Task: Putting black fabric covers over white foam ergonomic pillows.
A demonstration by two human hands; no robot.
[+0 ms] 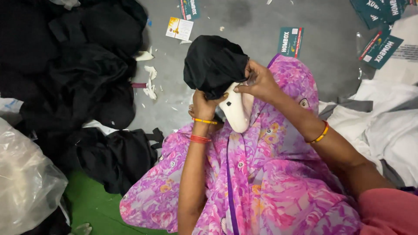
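Observation:
A white mannequin head [238, 111] lies over my knees, its upper part covered by a black cloth cap [214, 64]. My left hand [204, 104] grips the lower edge of the black cloth from below, with orange and red bangles on that wrist. My right hand [257, 80] pinches the cloth's edge on the right side of the white form. An orange bangle sits on my right wrist. My lap is draped in pink and purple flowered cloth [261, 182].
A large pile of black garments [78, 82] lies at the left. A clear plastic bag [26, 182] sits at bottom left. White cloth [383, 126] is heaped at the right. Teal cards [291, 41] and paper scraps litter the grey floor [244, 17].

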